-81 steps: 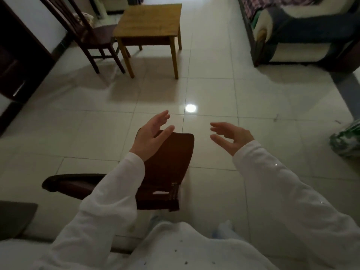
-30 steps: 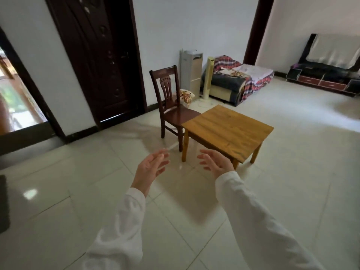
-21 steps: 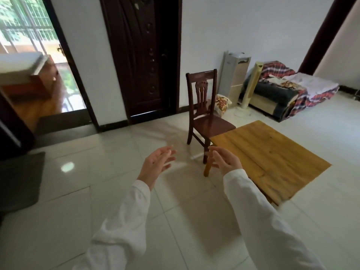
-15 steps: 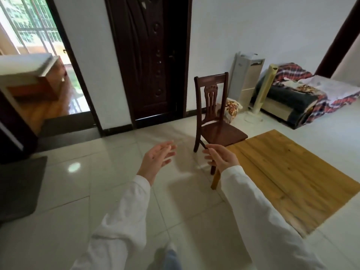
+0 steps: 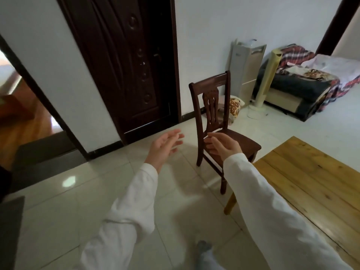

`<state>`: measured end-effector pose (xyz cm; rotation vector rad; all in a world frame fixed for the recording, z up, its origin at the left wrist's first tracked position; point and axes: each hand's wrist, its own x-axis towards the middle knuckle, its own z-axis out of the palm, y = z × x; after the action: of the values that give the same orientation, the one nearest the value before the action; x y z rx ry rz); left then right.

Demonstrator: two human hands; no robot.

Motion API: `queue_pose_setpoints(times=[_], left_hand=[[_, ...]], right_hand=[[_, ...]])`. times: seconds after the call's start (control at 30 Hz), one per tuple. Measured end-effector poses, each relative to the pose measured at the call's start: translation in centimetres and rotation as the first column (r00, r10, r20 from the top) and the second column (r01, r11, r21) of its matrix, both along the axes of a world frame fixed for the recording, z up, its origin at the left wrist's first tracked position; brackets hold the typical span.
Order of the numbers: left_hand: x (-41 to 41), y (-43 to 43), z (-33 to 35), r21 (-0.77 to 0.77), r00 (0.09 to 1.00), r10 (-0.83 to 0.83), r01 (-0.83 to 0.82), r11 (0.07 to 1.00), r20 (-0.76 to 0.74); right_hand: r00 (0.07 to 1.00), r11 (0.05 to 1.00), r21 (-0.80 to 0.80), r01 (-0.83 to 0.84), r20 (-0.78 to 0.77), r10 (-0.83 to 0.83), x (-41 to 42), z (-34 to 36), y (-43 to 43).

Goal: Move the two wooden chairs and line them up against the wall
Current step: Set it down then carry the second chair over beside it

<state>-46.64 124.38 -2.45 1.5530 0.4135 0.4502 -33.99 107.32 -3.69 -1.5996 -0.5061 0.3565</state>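
Hands are reaching forward, empty, toward a dark brown wooden chair with a carved slatted back [image 5: 218, 121]. The person's left hand [image 5: 164, 148] is open, fingers loosely spread and a little blurred. The right hand [image 5: 222, 146] is half curled, fingers bent inward, gripping nothing; from this angle it is overlapping the chair's lower back rails, though I cannot tell whether it is touching them. Both arms are in white sleeves [image 5: 136, 201].

The chair is standing upright on pale glossy floor tiles [image 5: 81, 201], clear of the white wall [image 5: 204, 36] and turned at an angle to it. Its seat front is sitting just beside the corner of a low, light pine table [image 5: 311, 182]. Only this one chair is in view.

Risk, as I judge it: pulling or swinging the chair could knock its front legs against the table's yellowish leg [image 5: 229, 205], and the shiny tiles may let the legs skid or scrape.

Open floor is lying to the left, in front of a dark panelled wooden door [image 5: 126, 65]. To the right of the chair, a patterned bag [image 5: 234, 108], a grey upright appliance [image 5: 247, 69] and a cream tower fan [image 5: 266, 80] are crowding the wall, so free wall space there looks narrow.
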Motion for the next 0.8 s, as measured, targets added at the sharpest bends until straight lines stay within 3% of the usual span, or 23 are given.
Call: queue_pose_setpoints(times=[0.4,0.63,0.8], left_hand=[[30.5,19.7,0.9,0.032,0.991,-0.13,0.131,0.991,-0.04],[46.0,30.5,0.5,0.102,0.963,-0.211,0.23,0.968,-0.167],[58.2,38.5,0.4,0.203,0.914,-0.355,0.392,0.897,-0.195]], right_hand=[[0.997,0.997,0.003,0.079,-0.005,-0.079,27.3,0.8,16.9],[0.972,0.965,-0.124,0.23,-0.022,-0.235,39.8,-0.3,26.1],[0.937,0.909,-0.228,0.349,0.059,-0.345,47.3,-2.6,32.1]])
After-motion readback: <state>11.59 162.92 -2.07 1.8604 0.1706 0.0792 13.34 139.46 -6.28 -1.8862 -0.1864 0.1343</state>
